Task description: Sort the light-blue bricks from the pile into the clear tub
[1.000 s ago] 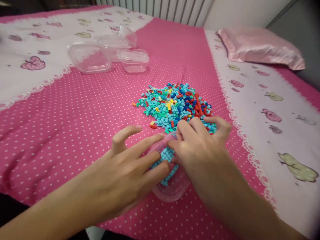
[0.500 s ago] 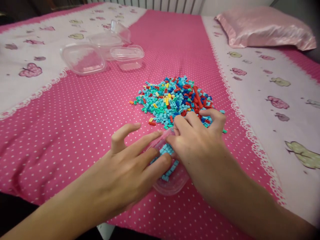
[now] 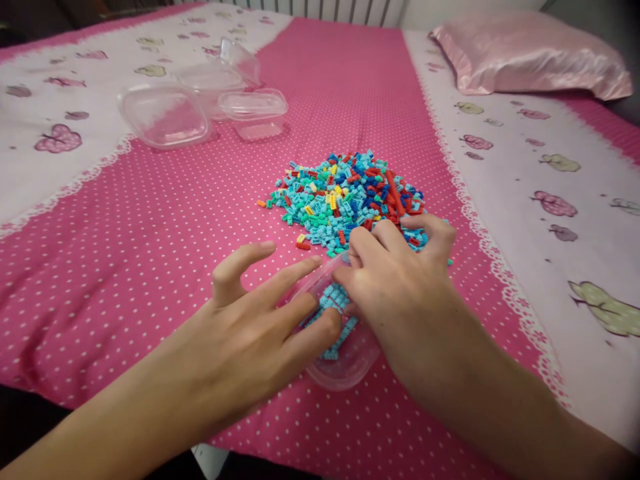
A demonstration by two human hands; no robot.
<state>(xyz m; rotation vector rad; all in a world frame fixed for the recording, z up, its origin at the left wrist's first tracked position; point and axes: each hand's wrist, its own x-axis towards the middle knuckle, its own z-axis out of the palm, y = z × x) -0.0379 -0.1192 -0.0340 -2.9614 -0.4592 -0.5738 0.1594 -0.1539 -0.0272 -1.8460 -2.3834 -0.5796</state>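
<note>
A clear plastic container [image 3: 345, 373] stands at the bed's near side with light blue building bricks [image 3: 335, 297] in it, some joined in rows. My left hand [image 3: 265, 320] reaches over its left side. Two outer fingers stretch out, while the inner ones bend down at the bricks, their tips and the thumb hidden. On the right side my right hand [image 3: 400, 280] is closed, fingers curled and thumb drawn in near the container's far end. What either hand pinches is hidden. Just beyond lies a heap of small loose bricks [image 3: 345, 193] in light blue, green, red, dark blue and yellow.
Several clear plastic containers [image 3: 167, 117] stand at the back left on the pink dotted bedsheet [image 3: 200, 193]. A pink satin pillow [image 3: 525, 53] lies at the back right. Two stray bricks [image 3: 302, 243] lie by the heap. The bed's near edge drops off below my forearms.
My left hand has shifted very slightly left, and my right hand's fingers have moved a touch. The container, its bricks and the heap look the same.
</note>
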